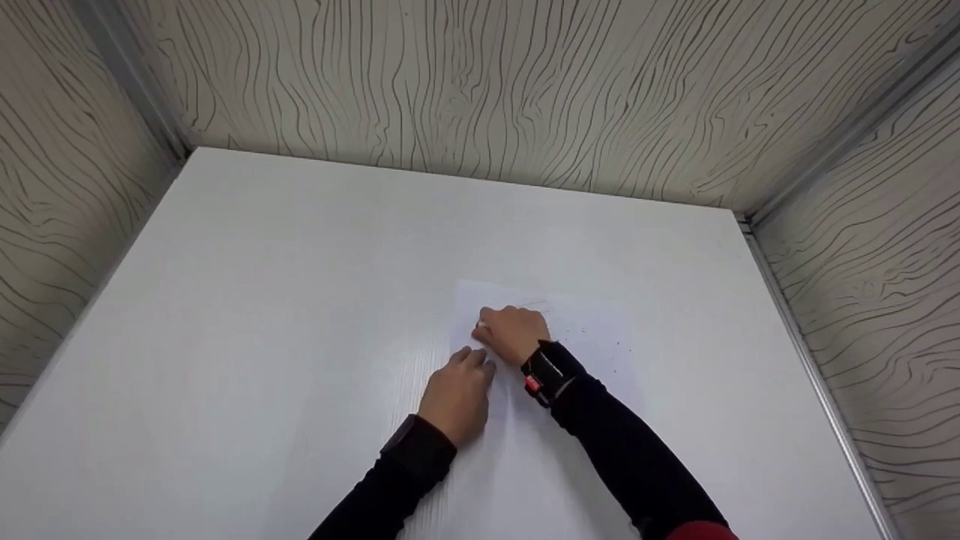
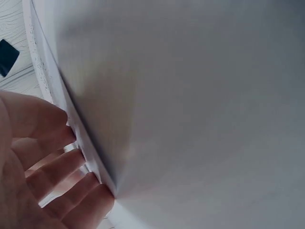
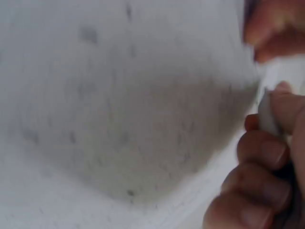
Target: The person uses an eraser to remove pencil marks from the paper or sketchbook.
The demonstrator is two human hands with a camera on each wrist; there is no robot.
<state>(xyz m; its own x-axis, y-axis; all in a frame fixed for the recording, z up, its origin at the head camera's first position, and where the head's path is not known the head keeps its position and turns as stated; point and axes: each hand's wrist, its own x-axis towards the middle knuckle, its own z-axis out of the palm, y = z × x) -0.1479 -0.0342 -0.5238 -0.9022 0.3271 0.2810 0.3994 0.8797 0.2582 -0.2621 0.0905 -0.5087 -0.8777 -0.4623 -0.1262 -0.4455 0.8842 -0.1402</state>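
Note:
A white sheet of paper lies on the white table, with faint pencil lines near its top and dark specks on its right part. My right hand pinches a small white eraser between thumb and curled fingers, over the paper's upper left part. Something dark, its kind unclear, shows within the right palm in the right wrist view. My left hand rests its fingertips on the paper's left side, just below the right hand. Extended fingers of the left hand press there in the left wrist view.
The white table spreads around the paper. Wood-grain patterned panels stand behind it and at both sides, with metal strips along the right edge. Both wrists wear black bands over dark sleeves.

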